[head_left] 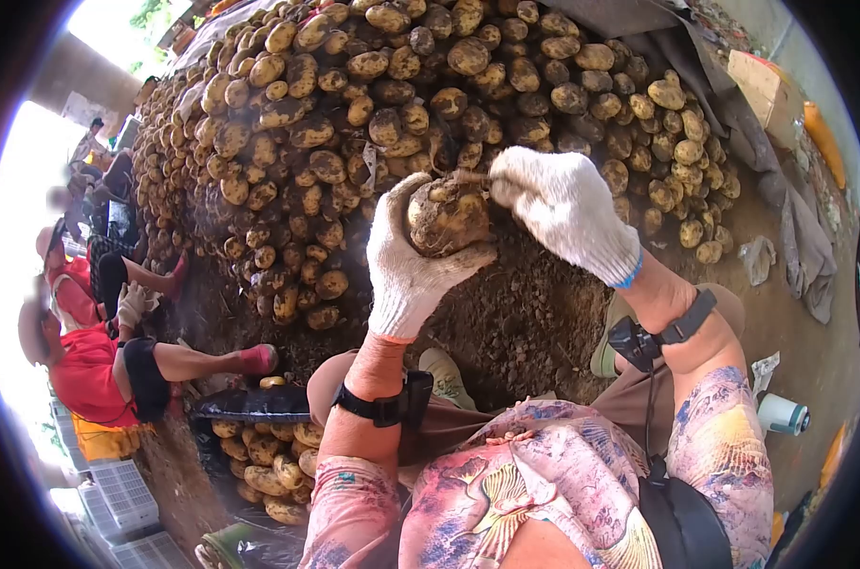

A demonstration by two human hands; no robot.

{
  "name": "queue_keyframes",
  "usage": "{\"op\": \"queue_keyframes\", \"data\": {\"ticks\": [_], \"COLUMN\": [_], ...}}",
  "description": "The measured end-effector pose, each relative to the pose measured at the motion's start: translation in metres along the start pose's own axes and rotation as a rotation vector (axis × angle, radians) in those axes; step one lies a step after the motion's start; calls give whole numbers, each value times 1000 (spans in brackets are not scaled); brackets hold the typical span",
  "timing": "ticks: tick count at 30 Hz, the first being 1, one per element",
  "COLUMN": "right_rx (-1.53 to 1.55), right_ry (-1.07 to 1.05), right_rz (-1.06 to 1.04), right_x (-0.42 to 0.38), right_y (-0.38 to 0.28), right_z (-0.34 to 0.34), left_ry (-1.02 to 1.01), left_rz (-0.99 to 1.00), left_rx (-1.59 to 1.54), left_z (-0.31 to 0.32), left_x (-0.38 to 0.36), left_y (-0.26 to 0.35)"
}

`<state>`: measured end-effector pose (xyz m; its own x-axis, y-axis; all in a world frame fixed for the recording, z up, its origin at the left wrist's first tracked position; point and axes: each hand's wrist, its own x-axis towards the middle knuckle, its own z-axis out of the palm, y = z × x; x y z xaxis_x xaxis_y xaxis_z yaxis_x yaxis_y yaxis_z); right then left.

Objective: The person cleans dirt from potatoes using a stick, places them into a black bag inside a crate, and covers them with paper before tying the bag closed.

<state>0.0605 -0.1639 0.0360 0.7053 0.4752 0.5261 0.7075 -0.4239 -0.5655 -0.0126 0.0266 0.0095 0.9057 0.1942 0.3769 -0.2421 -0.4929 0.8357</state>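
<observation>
My left hand (406, 261), in a white knitted glove, cups a large dirty potato (446, 216) from below and the side. My right hand (563, 211), also gloved, sits at the potato's upper right, fingertips pinched on its top edge. Both hands are raised in front of a big heap of potatoes (373, 104) that fills the ground ahead. My knees and patterned sleeves show at the bottom.
A black crate (259, 446) with several potatoes stands at lower left. Two seated people in red (88, 370) work at the left, beside white crates (117, 498). A grey tarp (781, 190), a cardboard box (767, 85) and a white cup (783, 413) lie to the right on bare soil.
</observation>
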Motion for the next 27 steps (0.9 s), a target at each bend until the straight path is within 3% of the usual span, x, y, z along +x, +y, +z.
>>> {"op": "queue_keyframes", "data": {"ticks": [2,3,5,6,7,9,10,11,13,15,17,23,27], "right_rx": [-134,-141,-302,-599,-604,-526,-576,-444,-325,-247,-197,-298,-332], "right_ry": [48,47,-39,-191,-196,-181,-179,-68,8,28,-82,-140,-136], "right_rz": [-222,-222,-250,-269,-361,-167,-54,-139,-3,-41,-16,-75,-130], "right_x": [-3,-3,-5,-4,-11,-18,-16,-12,-5,-1,-3,-6,-7], "right_y": [-6,-7,-5,2,36,47,45,45,28,18,7,2,2], "right_z": [-5,-6,-9,-14,-3,1,4,3,-7,-20,-29,-27,-22], "left_ry": [-2,-1,-69,-109,-155,-147,-121,-102,-86,-32,-31,-9,4], "left_rz": [22,24,-154,-43,73,19,89,140,107,136,121,336,323], "left_rx": [-9,-15,-299,-208,-114,-316,-157,15,32,144,148,414,405], "left_z": [1,2,5,4,1,5,5,2,2,3,5,13,16], "left_x": [1,0,-4,-6,-7,-9,-5,-6,-4,-5,-4,2,1], "left_y": [0,-1,-1,5,12,18,16,13,14,9,4,-2,-4]}}
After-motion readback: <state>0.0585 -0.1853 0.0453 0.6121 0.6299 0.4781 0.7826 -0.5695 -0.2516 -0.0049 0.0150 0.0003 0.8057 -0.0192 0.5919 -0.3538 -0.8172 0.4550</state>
